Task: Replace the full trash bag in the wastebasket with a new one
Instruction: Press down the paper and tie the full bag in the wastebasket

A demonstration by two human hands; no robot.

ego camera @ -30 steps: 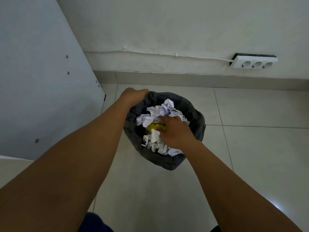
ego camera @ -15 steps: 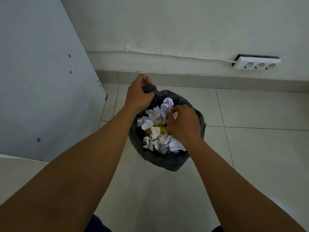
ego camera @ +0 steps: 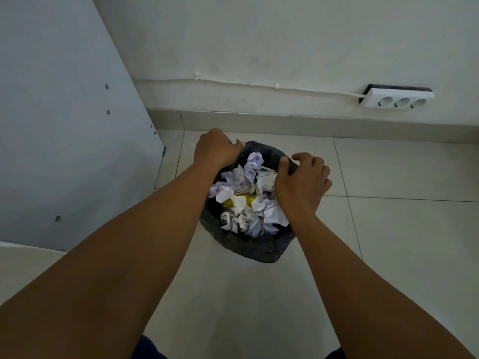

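Observation:
A dark grey trash bag (ego camera: 255, 246) lines a wastebasket on the tiled floor; the basket itself is hidden under the bag. Crumpled white paper (ego camera: 248, 200) and a yellow scrap fill it to the top. My left hand (ego camera: 216, 149) is closed on the bag's rim at the far left side. My right hand (ego camera: 302, 181) grips the rim at the far right side, thumb over the edge.
A white cabinet panel (ego camera: 64, 120) stands close on the left. The wall with a baseboard runs behind the basket, with a triple socket strip (ego camera: 399, 98) low on the right and a cable along it. Tiled floor (ego camera: 401, 229) spreads to the right and front.
My right hand has left the paper in the middle and moved to the bag's right rim, taking hold of it. My left hand stays gripping the left rim.

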